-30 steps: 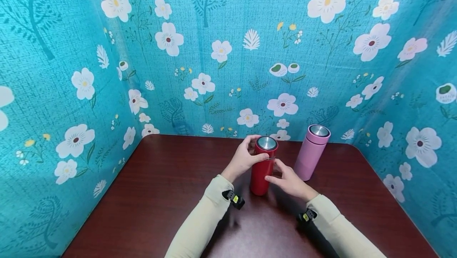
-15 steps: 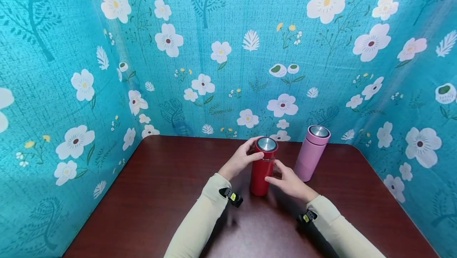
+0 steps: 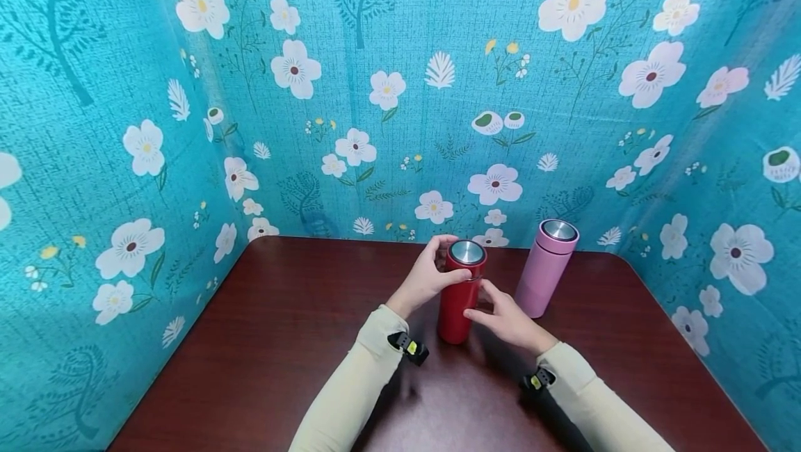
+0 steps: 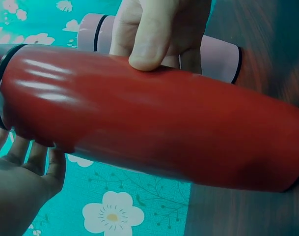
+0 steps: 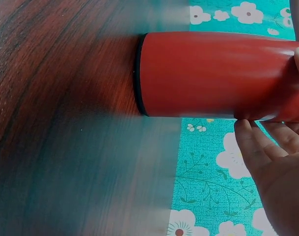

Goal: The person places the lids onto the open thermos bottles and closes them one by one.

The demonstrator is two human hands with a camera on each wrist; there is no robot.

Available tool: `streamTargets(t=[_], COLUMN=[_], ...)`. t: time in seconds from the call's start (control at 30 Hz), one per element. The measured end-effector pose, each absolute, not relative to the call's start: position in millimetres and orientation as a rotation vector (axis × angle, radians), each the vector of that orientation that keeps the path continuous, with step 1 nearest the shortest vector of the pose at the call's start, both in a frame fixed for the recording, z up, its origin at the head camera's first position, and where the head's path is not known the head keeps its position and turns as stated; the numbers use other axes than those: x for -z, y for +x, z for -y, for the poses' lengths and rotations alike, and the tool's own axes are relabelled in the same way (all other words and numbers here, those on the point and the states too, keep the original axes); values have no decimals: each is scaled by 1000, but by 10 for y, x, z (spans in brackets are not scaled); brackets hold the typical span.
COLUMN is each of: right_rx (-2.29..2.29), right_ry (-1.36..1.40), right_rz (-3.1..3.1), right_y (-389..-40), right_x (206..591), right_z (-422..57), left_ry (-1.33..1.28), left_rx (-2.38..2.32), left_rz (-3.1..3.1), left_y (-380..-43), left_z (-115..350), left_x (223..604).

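Note:
A red thermos bottle (image 3: 455, 314) stands upright on the table, its lid (image 3: 468, 252) topped with a silver disc. A dark seam rings the bottle just below the lid. My left hand (image 3: 424, 281) grips the lid, thumb across the near side and fingers behind. My right hand (image 3: 510, 318) holds the body from the right, lower down. In the left wrist view, the right hand's thumb (image 4: 149, 42) lies on the red body. The right wrist view shows the right hand's fingers (image 5: 245, 145) at the bottle's side and its black-edged base.
A pink thermos bottle (image 3: 544, 272) with a silver-topped lid stands upright just behind the right hand. The dark red-brown wooden table (image 3: 281, 313) is bordered at the back and sides by turquoise flowered cloth (image 3: 400, 55).
Half a second ago my left hand sat slightly back to the left on the lid. Now its thumb lies further right across the lid. The right hand and both bottles stay in place.

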State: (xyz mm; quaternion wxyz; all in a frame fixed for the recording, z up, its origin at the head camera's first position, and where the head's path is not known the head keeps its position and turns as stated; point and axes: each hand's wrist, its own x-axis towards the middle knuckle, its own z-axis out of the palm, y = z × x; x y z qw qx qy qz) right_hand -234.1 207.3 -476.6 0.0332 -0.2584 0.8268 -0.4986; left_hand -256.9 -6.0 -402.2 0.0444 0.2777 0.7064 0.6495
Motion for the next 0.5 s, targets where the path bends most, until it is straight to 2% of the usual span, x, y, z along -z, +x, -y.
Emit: streamTargets(t=[0.2,0.5], right_rx=[1540,1550], right_ry=[-780,-748], right_rz=[-2556,-2552], right_y=[-2338,-2334], right_x=[4762,4763], right_z=[-2067,-2058], left_ry=[947,982], left_rx=[-1931,-1910], left_rz=[-2101,-2056], left_y=[-2440,-2415], left_z=[138,164], left_x=[3846,3832])
